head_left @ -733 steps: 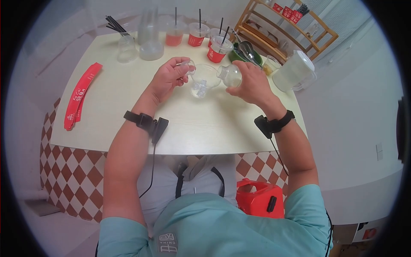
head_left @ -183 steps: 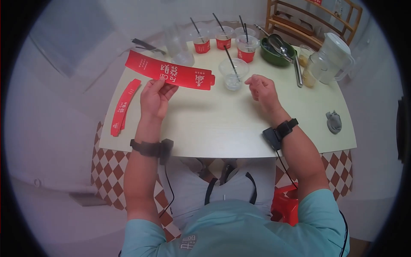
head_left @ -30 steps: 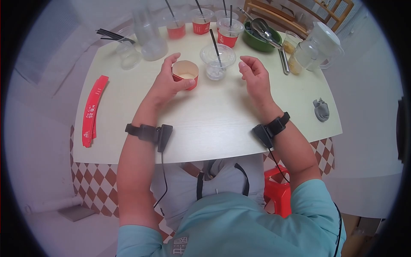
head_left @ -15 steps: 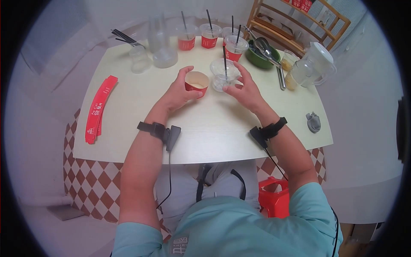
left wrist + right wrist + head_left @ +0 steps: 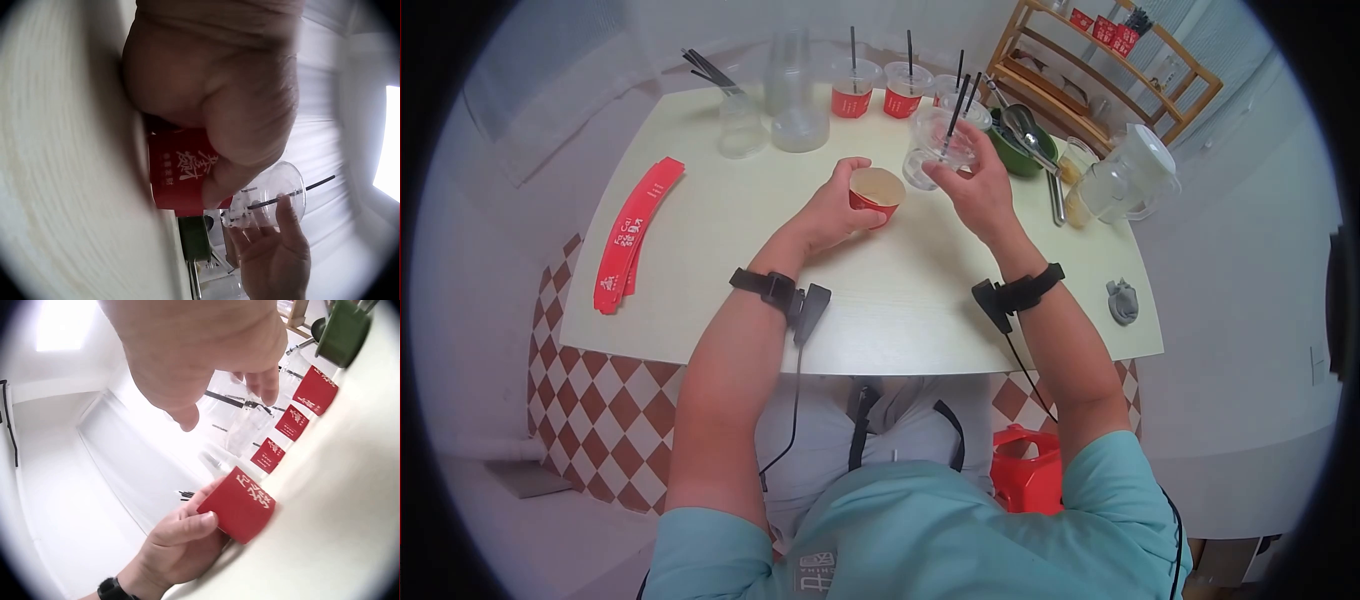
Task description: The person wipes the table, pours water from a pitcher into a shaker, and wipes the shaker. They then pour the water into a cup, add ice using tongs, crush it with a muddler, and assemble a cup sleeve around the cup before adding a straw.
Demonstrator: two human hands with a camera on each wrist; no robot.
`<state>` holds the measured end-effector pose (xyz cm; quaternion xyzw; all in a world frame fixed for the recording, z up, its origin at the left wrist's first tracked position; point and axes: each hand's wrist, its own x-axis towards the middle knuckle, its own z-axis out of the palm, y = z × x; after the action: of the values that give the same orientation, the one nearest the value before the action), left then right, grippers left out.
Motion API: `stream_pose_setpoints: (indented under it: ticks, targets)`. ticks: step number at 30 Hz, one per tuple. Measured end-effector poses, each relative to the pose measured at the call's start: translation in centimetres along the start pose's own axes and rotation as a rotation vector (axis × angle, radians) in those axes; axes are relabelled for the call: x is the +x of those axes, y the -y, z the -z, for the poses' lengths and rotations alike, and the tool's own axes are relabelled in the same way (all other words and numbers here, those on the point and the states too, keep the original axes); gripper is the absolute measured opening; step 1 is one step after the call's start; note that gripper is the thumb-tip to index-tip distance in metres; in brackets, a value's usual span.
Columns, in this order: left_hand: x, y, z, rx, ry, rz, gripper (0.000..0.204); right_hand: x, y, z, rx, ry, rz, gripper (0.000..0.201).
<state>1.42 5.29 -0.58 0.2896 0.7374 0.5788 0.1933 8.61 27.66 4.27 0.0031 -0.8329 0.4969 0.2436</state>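
My left hand [image 5: 830,213] holds a red paper cup sleeve [image 5: 237,506], bent into a ring, low over the table with its opening up. The thumb lies along the sleeve's near side, and white characters show on the red in both wrist views. To the right of it, my right hand [image 5: 983,190] grips a clear plastic cup [image 5: 920,168] by its side, between thumb and fingers. The cup has a wide top, and a black straw [image 5: 956,118] leans in it. It is apart from the sleeve, a little behind and to the right of it.
Flat red sleeves [image 5: 632,235] lie at the left. Along the back stand a straw holder [image 5: 742,135], a clear bottle [image 5: 800,132] and several red-sleeved cups [image 5: 852,102]. A green bowl [image 5: 1015,160] with metal scoops, a pitcher [image 5: 1125,165] and a grey cloth [image 5: 1122,302] occupy the right.
Earlier, both hands held small glass vessels by the cup; then my left hand held a flat red sleeve, now a ring. My right hand has reached the clear cup and taken hold of it.
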Motion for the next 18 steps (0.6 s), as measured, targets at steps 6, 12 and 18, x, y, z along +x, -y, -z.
stream_pose_setpoints:
  ticks: [6, 12, 18]
  targets:
    - [0.1, -0.1, -0.1, -0.060, 0.005, 0.001, 0.089, -0.5, 1.9, -2.7, 0.200, 0.145, 0.092, 0.077]
    - [0.2, 0.0, -0.3, -0.079, -0.024, -0.030, 0.091, -1.0, 0.9, -4.0, 0.092, 0.189, 0.090, 0.080]
    - [0.2, 0.0, -0.2, -0.060, 0.019, 0.006, 0.089, -0.1, 1.0, -3.3, 0.234, 0.166, 0.062, 0.079]
